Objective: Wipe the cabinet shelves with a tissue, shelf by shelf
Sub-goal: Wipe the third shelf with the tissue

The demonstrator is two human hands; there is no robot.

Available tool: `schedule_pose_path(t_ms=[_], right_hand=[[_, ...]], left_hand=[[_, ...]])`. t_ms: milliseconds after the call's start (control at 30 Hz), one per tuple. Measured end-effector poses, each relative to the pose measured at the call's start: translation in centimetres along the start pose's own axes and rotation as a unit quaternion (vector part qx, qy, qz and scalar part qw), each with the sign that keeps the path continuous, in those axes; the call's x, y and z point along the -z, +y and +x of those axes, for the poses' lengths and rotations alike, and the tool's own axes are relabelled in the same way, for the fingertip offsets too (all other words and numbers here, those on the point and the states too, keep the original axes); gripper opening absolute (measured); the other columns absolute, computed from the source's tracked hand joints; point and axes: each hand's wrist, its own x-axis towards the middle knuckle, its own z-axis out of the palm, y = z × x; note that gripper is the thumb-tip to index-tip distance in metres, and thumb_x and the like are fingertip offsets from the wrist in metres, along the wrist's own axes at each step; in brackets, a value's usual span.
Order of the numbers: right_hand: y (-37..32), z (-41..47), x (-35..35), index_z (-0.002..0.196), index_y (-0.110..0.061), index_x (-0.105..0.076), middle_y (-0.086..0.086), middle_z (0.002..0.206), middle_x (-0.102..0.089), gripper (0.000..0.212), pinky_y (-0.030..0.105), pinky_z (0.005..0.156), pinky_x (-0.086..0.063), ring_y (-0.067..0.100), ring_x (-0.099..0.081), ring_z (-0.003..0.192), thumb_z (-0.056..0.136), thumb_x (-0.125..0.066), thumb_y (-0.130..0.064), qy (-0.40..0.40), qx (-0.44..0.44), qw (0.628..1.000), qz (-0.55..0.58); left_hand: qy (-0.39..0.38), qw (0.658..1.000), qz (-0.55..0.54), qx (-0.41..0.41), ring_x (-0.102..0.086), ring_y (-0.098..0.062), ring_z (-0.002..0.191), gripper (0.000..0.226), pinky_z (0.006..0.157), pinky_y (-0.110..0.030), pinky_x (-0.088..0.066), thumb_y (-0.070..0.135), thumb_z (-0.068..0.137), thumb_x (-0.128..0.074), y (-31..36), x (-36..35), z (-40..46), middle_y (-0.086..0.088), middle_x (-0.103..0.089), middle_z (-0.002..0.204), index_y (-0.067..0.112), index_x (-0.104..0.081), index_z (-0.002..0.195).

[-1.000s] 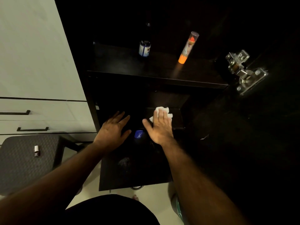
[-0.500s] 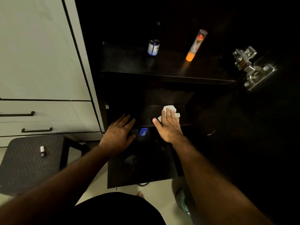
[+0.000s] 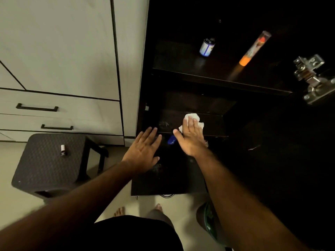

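Two bare forearms, uncovered to the lower frame edge; no sleeves, no watch, no rings or bands visible. Left hand and right hand both ungloved. Fine dark hair along right forearm, most apparent near wrist. Left forearm motion-blurred toward 7 o'clock. Black garment at 6 o'clock, plain, no print or seams discernible. Grey-brown trouser leg just above it toward 12 o'clock. Bare toes on pale floor, no footwear.
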Motion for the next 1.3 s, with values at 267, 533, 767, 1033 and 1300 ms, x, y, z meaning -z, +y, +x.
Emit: schedule_pose_path(t_ms=[267, 533, 767, 1033, 1300], right_hand=[[4.5, -0.5, 1.4, 0.156, -0.015, 0.002, 0.006, 0.164, 0.011, 0.072, 0.038, 0.121, 0.008, 0.02, 0.016, 0.15, 0.101, -0.022, -0.055, 0.002, -0.06, 0.998, -0.025], [-0.3, -1.0, -0.8, 0.156, -0.018, 0.003, -0.001, 0.163, 0.015, 0.072, 0.037, 0.122, 0.008, 0.014, 0.02, 0.148, 0.101, -0.024, -0.054, 0.015, 0.083, 0.996, -0.016], [5.3, 1.5, 1.0, 0.155, -0.008, -0.009, 0.013, 0.164, -0.003, 0.073, 0.042, 0.122, 0.001, 0.027, 0.003, 0.151, 0.101, -0.025, -0.054, 0.065, -0.023, 0.998, -0.014], [-2.5, 1.7, 0.2, 0.156, -0.012, -0.001, 0.005, 0.164, 0.006, 0.072, 0.039, 0.122, 0.004, 0.02, 0.012, 0.15, 0.101, -0.027, -0.051, 0.03, 0.1, 0.994, 0.034], [3.0, 1.4, 0.9, 0.156, -0.022, -0.013, 0.008, 0.164, 0.0, 0.057, 0.044, 0.121, 0.0, 0.026, 0.007, 0.151, 0.104, -0.023, -0.044, 0.055, -0.022, 0.998, -0.001]], left_hand=[[0.007, 1.0, -0.023, 0.016, 0.029, -0.02, 0.139, 0.08, 0.118, -0.038, 0.012, 0.051, 0.097, -0.038, -0.5, -0.4, -1.1, -0.01, 0.021, 0.159, 0.017, 0.008, 0.153], [0.027, 0.999, -0.024, 0.032, 0.024, -0.024, 0.145, 0.076, 0.12, -0.038, 0.009, 0.05, 0.099, -0.037, -0.7, -0.8, -2.4, -0.009, 0.025, 0.154, 0.023, 0.017, 0.144], [0.104, 0.993, -0.017, 0.053, 0.005, -0.029, 0.149, 0.079, 0.121, -0.045, -0.01, 0.044, 0.092, -0.053, -0.5, -2.3, -4.1, -0.014, -0.001, 0.16, 0.017, -0.01, 0.152], [0.108, 0.991, -0.018, 0.079, 0.014, -0.027, 0.148, 0.079, 0.122, -0.043, -0.004, 0.045, 0.095, -0.049, -0.7, -1.6, -4.6, -0.013, 0.009, 0.16, 0.019, -0.001, 0.152], [0.091, 0.995, -0.016, 0.05, 0.019, -0.027, 0.146, 0.081, 0.122, -0.043, 0.0, 0.046, 0.096, -0.046, -2.1, -1.4, -4.5, -0.012, 0.017, 0.159, 0.022, 0.008, 0.151]])
